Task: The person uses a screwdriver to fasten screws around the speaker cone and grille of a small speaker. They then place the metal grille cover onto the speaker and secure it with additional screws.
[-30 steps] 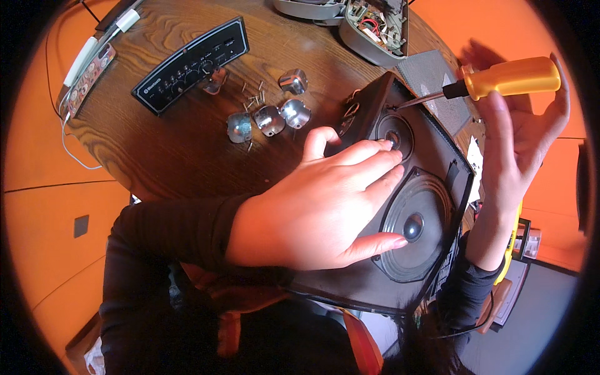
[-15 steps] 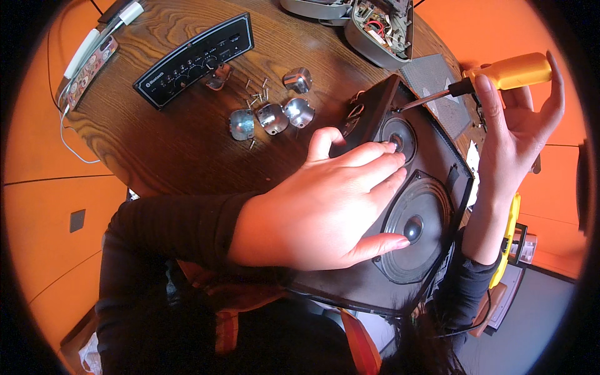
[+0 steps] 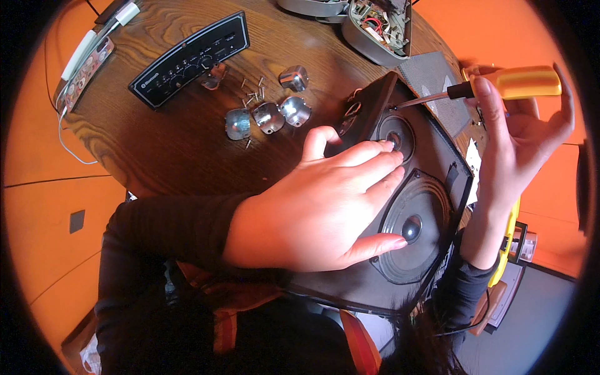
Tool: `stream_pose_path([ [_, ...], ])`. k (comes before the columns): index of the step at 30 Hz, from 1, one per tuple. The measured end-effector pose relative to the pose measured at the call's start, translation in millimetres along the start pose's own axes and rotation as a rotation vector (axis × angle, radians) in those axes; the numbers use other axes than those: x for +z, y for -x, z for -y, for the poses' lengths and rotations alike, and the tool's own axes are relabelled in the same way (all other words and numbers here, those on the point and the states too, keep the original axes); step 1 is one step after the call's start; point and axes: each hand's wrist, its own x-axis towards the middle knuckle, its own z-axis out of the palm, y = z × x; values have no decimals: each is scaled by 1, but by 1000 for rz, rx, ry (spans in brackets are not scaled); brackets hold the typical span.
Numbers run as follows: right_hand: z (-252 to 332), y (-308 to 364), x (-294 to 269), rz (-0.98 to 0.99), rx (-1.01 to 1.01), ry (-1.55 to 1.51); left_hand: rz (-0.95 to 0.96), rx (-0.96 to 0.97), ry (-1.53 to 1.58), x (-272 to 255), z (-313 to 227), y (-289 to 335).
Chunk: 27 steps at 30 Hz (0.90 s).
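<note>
A black speaker box (image 3: pixel 445 139) lies tilted on the table with a small driver (image 3: pixel 405 134) and a larger driver (image 3: pixel 431 209) facing up. My left hand (image 3: pixel 315 209) rests across it, fingers spread, with fingertips at the small driver and the thumb on the larger one's cone. On the right, my right hand (image 3: pixel 522 134) grips the yellow handle of a screwdriver (image 3: pixel 522 82) between thumb and fingers. The screwdriver's tip meets a screw spot near the box's far corner, beside the small driver. Its shaft slants down to the left.
Several curved shiny metal corner pieces (image 3: pixel 269 117) and loose screws (image 3: pixel 252 97) lie on the wooden table (image 3: pixel 175 140). Farther back are a black control panel (image 3: pixel 190 59), a phone (image 3: pixel 87 72) with a cable, a grey case with wiring (image 3: pixel 378 37), and a mesh grille (image 3: pixel 431 81).
The screwdriver's handle has dropped slightly and shifted right, and my right hand's fingers have moved with it. My left hand stays nearly in place; the view has shifted a little.
</note>
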Motion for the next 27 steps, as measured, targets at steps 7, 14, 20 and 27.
stream_pose_path([
  [7, -2, 1, 4, 21, 5, -56, -141, 54, 24, 6, 2, 0],
  [14, 3, -3, 0, 57, 24, -94, -135, 51, 33, 6, 2, 1],
  [20, -1, -1, 0, 20, -31, -33, -90, 33, 17, 3, 1, -1],
  [27, -1, 0, -4, 24, -17, -24, 2, -7, 13, -1, -1, 0],
])
